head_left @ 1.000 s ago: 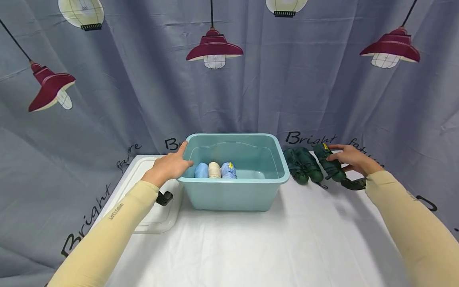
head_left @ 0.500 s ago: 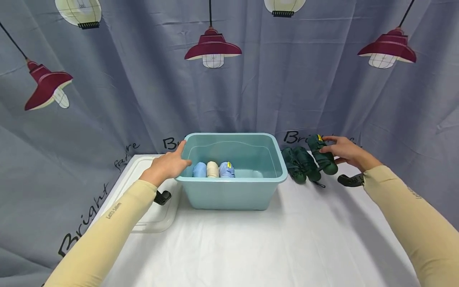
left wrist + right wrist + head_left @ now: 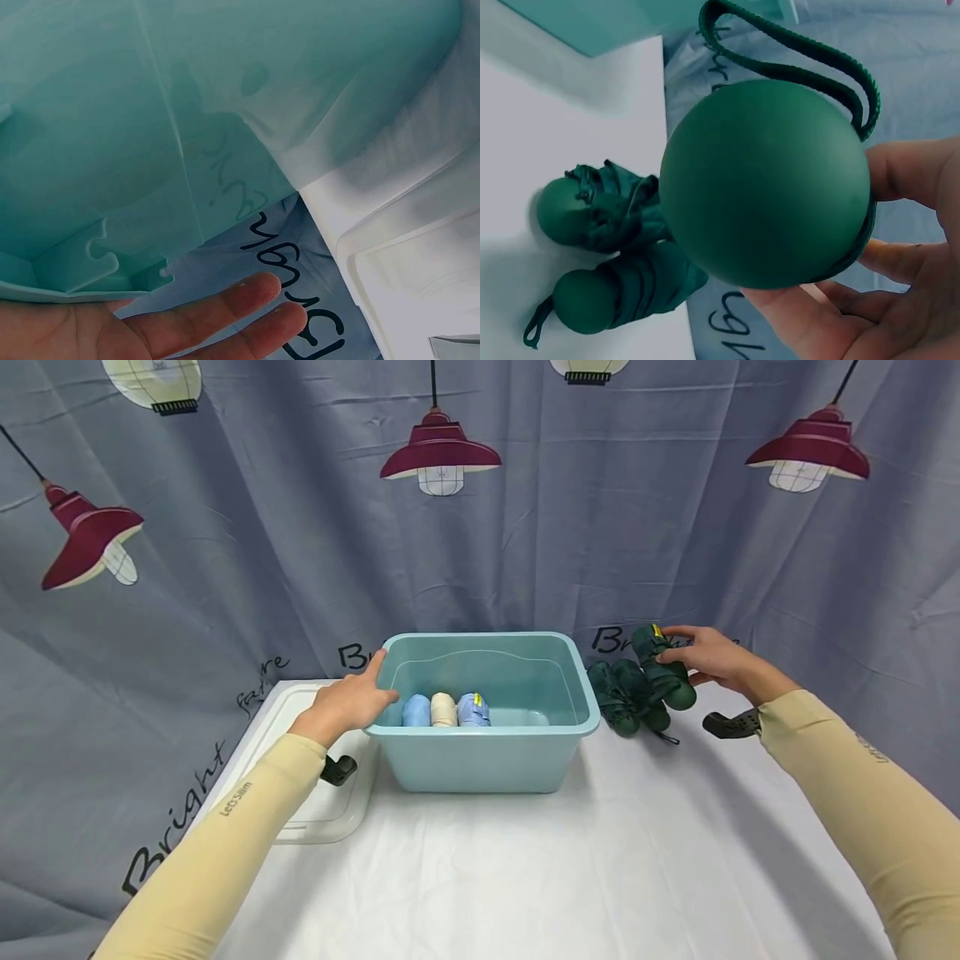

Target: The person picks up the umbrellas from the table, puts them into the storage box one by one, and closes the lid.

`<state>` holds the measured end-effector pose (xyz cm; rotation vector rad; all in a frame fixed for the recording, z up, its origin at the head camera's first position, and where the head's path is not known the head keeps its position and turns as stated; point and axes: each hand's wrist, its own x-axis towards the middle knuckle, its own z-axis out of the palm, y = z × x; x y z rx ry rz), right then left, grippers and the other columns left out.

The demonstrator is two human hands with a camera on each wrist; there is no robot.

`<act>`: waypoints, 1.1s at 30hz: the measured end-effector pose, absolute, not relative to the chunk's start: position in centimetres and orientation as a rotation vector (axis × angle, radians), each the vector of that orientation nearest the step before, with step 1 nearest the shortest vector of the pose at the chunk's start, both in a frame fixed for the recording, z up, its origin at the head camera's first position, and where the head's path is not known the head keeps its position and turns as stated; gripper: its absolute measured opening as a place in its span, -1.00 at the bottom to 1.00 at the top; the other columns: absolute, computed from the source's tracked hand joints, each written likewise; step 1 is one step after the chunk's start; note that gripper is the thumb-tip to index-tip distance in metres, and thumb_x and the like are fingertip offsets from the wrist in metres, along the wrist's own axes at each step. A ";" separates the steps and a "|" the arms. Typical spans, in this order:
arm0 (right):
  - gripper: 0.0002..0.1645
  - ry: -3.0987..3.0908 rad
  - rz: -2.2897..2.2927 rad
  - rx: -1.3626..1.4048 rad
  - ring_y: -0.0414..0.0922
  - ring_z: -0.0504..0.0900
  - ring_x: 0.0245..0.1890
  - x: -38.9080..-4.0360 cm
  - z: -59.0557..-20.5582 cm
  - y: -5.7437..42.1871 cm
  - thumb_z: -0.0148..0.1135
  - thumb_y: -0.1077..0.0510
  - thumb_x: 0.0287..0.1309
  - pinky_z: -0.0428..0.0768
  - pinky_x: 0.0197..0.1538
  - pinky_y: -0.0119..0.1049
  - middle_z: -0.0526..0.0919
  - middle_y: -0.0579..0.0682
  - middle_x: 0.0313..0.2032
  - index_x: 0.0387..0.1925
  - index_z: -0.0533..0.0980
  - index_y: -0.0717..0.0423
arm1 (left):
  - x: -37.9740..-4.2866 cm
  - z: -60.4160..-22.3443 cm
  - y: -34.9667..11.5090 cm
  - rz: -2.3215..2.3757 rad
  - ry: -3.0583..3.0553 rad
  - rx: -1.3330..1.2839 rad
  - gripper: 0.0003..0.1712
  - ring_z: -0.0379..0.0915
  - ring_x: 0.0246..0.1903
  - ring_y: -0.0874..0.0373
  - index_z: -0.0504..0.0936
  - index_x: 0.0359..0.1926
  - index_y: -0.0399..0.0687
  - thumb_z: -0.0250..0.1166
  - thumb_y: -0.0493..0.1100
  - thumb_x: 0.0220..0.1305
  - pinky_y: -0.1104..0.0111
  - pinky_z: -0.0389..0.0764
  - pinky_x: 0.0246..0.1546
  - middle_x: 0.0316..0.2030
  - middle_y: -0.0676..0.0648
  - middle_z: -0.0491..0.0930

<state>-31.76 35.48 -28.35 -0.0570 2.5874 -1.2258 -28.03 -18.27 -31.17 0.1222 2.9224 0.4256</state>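
Observation:
A dark green folded umbrella (image 3: 660, 668) with a rounded end is held up by my right hand (image 3: 716, 658), thumb on one side and fingers on the other. In the right wrist view, its smooth round end (image 3: 765, 184) fills the middle and a wrist strap (image 3: 802, 52) loops above. Two similar green umbrellas (image 3: 621, 693) lie just below, beside the bin. My left hand (image 3: 347, 706) rests at the left rim of the teal plastic bin (image 3: 480, 764). In the left wrist view, its visible fingers (image 3: 217, 311) are extended outside the bin; the thumb is hidden there.
Inside the bin, at its left, stand two blue rolled bundles and a cream one (image 3: 443, 711). A whitish lid (image 3: 318, 814) lies flat left of the bin. White cloth (image 3: 525, 877) covers the table, and a grey printed curtain (image 3: 315, 527) hangs behind.
My right hand has lifted the green umbrella off the table and moved it left, towards the other two. My left hand stays at the bin's rim. The head view has shifted slightly.

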 end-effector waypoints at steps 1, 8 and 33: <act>0.02 2.596 -1.212 -0.068 -0.28 0.66 -0.25 -31.7 -28.2 35.3 0.15 -0.01 0.43 0.69 -0.14 -0.17 0.29 0.37 0.31 0.61 -0.22 0.17 | -28.0 -31.2 -18.3 0.427 2.921 0.123 0.02 0.55 0.06 -0.22 -0.43 0.62 0.22 -0.03 0.24 0.39 -0.09 0.47 -0.09 0.34 -0.36 0.41; -0.01 2.627 -1.163 -0.114 -0.27 0.63 -0.17 -31.2 -27.6 34.1 0.13 -0.02 0.44 0.68 -0.07 -0.15 0.23 0.40 0.34 0.61 -0.18 0.15 | -28.0 -31.2 -18.2 0.427 2.917 0.133 0.02 0.55 0.07 -0.22 -0.43 0.62 0.23 -0.03 0.25 0.38 -0.08 0.47 -0.10 0.33 -0.35 0.42; -0.05 2.742 -0.985 -0.228 -0.07 0.64 -0.26 -29.7 -23.5 27.1 0.20 -0.05 0.38 0.66 -0.21 -0.17 0.52 0.31 0.21 0.60 -0.02 0.07 | -27.9 -31.1 -18.4 0.437 2.928 0.135 0.01 0.54 0.09 -0.24 -0.42 0.62 0.21 -0.04 0.23 0.39 -0.09 0.48 -0.09 0.36 -0.38 0.37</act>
